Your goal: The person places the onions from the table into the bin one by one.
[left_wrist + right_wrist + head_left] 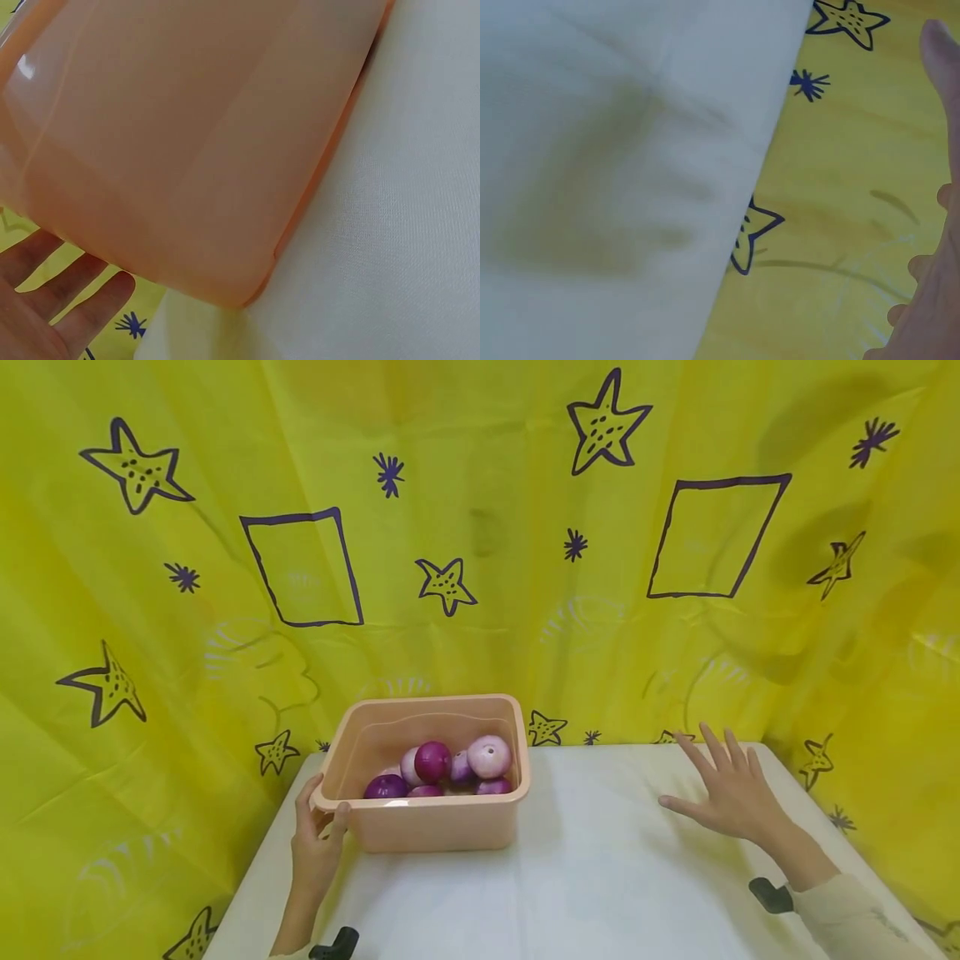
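Observation:
A peach-coloured plastic bin (442, 827) stands on the left part of the table, with several onions inside, some deep purple (432, 762) and some pale pink (489, 757). My left hand (315, 852) grips the bin's near left corner, thumb at the front and fingers along the left side under the rim. In the left wrist view, the fingers (90, 304) lie against the bin's wall (187, 150). Over at the right, my right hand (731, 793) hovers above the table with its fingers spread, holding nothing. In the right wrist view only part of that hand (937, 247) shows.
A white cloth covers the table (592, 860). Behind and on both sides hangs a yellow curtain (495, 635) printed with stars and outlined shapes; it meets the table's far edge. The right hand casts a shadow on the cloth.

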`<state>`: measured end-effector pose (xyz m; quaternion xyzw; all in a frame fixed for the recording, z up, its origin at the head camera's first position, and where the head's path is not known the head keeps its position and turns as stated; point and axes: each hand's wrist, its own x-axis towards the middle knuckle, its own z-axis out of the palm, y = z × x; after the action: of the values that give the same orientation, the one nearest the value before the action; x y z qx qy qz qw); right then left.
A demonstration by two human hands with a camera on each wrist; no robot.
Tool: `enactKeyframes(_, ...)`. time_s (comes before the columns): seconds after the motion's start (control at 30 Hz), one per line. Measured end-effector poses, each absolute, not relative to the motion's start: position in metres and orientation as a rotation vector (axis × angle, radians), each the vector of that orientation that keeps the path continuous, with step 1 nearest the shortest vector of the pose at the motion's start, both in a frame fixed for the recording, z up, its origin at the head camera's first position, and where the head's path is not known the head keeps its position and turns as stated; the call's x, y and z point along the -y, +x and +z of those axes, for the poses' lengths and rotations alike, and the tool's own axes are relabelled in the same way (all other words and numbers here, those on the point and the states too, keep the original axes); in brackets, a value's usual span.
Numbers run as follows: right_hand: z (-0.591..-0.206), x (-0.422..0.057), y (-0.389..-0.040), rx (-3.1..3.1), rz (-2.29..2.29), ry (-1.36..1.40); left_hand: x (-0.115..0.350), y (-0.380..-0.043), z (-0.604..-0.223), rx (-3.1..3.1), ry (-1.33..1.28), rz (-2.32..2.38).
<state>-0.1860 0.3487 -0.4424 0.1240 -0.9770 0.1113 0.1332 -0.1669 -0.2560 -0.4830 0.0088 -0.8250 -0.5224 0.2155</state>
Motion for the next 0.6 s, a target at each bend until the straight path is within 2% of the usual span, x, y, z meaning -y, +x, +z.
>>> enactKeyframes(0.17,-0.444,-0.345,-0.184,2.861,0.285,0.351,0.260,-0.168,-0.476,2.299,-0.026,-1.535)
enactKeyframes(0.33,-0.439,-0.336,-0.188,2.866,0.248,0.347,0.270,-0.165,-0.449,2.437,0.005,-1.596)
enactKeyframes(0.47,-0.435,-0.333,-0.189,2.872,0.224,0.341,0.278,-0.161,-0.422,2.673,0.017,-1.411)
enactKeyframes(0.6,-0.428,-0.332,-0.192,2.871,0.209,0.348,0.273,-0.162,-0.397,2.753,-0.119,-1.102)
